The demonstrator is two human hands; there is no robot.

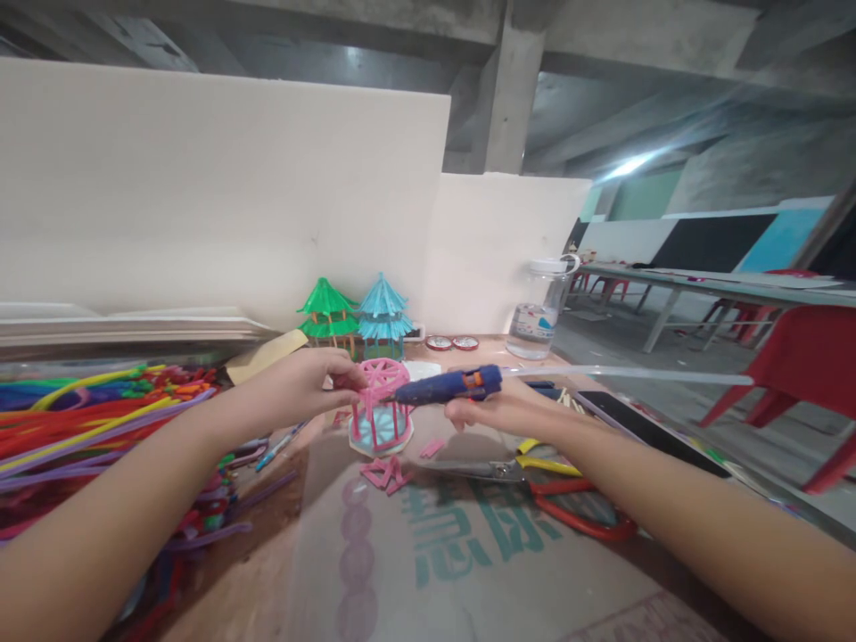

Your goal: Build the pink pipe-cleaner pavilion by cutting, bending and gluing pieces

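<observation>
A small pink pavilion model (383, 370) stands on a pale blue base (381, 426), its open, spoked top resting on thin posts. With fingers pinched together, my left hand (327, 382) grips the model at the left edge of its top. My right hand (485, 406) is closed around a blue hot glue gun (451, 385), its nozzle pointing left at the pink frame. A long clear glue stick (629, 374) sticks out of the gun's back. Short pink pieces (386, 474) lie in front of the model.
Scissors with yellow handles (545, 465) and a red-handled tool (585, 513) lie below my right arm. Green (326, 308) and blue (383, 308) pavilion models stand behind, left of a water bottle (535, 312). Colourful pipe cleaners (100, 428) pile up at left. A black phone-like slab (652, 432) lies right.
</observation>
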